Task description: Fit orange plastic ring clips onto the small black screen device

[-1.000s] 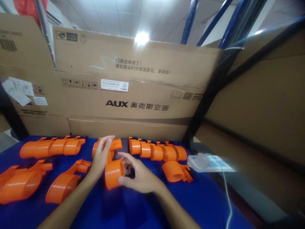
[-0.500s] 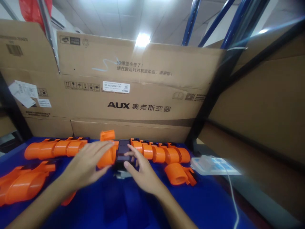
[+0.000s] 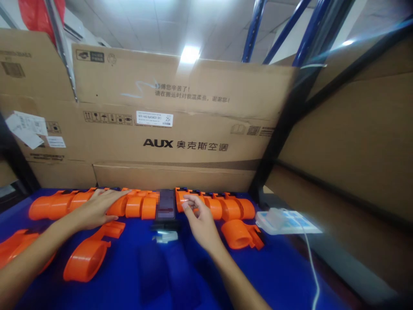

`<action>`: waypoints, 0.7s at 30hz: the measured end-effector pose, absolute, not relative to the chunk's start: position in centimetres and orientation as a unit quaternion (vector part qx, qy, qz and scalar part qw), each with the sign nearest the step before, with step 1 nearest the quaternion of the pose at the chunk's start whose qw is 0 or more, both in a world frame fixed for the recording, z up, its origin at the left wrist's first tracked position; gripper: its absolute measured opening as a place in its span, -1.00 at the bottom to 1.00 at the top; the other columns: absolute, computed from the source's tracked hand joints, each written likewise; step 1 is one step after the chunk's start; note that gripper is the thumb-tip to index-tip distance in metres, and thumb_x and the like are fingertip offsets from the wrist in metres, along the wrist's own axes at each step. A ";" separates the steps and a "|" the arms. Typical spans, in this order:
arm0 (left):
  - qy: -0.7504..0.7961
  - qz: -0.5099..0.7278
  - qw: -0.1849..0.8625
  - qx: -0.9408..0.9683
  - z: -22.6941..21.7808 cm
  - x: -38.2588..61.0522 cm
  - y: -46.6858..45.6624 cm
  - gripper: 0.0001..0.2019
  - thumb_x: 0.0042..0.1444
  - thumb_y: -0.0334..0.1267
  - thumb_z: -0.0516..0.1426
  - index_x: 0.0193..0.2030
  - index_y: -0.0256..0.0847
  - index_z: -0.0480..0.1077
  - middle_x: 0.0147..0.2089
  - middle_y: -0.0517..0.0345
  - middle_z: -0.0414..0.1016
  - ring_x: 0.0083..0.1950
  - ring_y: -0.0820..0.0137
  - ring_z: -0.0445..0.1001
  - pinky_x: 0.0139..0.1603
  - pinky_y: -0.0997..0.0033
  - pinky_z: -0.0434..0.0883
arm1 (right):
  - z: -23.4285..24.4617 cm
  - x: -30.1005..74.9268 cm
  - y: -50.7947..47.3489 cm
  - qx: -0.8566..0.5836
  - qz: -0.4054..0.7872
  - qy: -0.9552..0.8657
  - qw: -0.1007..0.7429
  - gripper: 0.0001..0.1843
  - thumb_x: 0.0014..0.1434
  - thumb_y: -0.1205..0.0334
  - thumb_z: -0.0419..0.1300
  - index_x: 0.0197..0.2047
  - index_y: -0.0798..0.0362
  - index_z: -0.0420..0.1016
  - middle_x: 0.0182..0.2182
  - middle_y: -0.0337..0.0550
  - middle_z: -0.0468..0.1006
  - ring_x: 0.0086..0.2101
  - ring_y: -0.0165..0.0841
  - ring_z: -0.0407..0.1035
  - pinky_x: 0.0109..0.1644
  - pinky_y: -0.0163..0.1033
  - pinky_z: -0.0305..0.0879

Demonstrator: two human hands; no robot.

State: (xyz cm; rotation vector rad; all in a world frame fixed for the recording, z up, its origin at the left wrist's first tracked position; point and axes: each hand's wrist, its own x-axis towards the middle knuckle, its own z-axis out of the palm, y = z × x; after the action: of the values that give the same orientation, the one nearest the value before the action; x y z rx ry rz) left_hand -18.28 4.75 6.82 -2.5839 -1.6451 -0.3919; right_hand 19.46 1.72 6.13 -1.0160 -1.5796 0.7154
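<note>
Lined up directly left of a dark-screened phone-like device (image 3: 166,204), nearest end close against its edge: a row of glossy orange plastic rings (image 3: 133,207). Laid across the middle of that row, left of the device: the left hand (image 3: 100,209), fingers stretched along the upper edge, thumb set apart below. Cannot tell from this angle whether gripping a ring or merely resting on the row. Just right of the device: the right hand (image 3: 200,219), loosely open, fingers half-curled, nothing visibly held, in front of a second row of orange rings (image 3: 231,209) extending rightward from the device; contact with them hard to judge.

Just below the device: a small silvery clear piece (image 3: 166,237), on a deep blue table covering (image 3: 258,275). Below and left of the device: a single bracketed orange ring (image 3: 80,260), tilted. Farther left of the device: more orange rings (image 3: 14,245), partly hidden by the left forearm (image 3: 41,245).

Right of the device, in front of the second row: a lone orange ring (image 3: 229,232), bracket pointing right. Farther right: a translucent white case (image 3: 269,226) and trailing white cable (image 3: 310,256). Behind the device: a cardboard panel (image 3: 193,172) printed "AUX" in black.
</note>
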 end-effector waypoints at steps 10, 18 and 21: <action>-0.556 -0.120 0.023 -0.822 7.8 -21.3 5.1 -0.12 0.02 0.01 0.22 0.48 -0.03 0.03 0.48 -0.08 0.11 0.46 -0.07 0.09 0.34 -0.05 0.06 | 6.0 19.4 1.9 -0.433 0.295 -0.655 0.545 -0.66 0.27 0.04 0.18 0.00 0.06 0.50 -0.23 -0.10 0.59 -0.18 -0.22 0.48 -0.03 -0.11 0.40; -0.589 -0.135 0.025 -0.796 7.1 -23.8 4.8 -0.34 -0.02 -0.32 0.15 0.30 0.01 0.31 0.33 0.03 0.38 0.37 -0.11 0.24 0.28 -0.17 0.14 | 6.3 19.3 1.8 -0.438 0.290 -0.650 0.548 -0.67 0.25 0.02 0.19 -0.03 0.05 0.52 -0.22 -0.09 0.61 -0.17 -0.20 0.49 -0.03 -0.09 0.40; -0.587 -0.124 0.029 -0.800 7.0 -23.9 5.1 -0.35 0.01 -0.31 0.15 0.31 -0.01 0.30 0.30 -0.02 0.41 0.33 -0.11 0.28 0.26 -0.11 0.15 | 6.2 19.4 1.8 -0.437 0.291 -0.649 0.551 -0.67 0.25 0.02 0.19 -0.04 0.05 0.52 -0.23 -0.10 0.62 -0.18 -0.20 0.49 -0.04 -0.10 0.40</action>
State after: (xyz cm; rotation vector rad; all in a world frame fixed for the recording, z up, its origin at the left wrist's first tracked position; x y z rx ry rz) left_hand -23.86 5.10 6.99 -2.4669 -1.8092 -0.3811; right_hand 19.40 1.82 6.22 -1.0341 -1.5343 0.6880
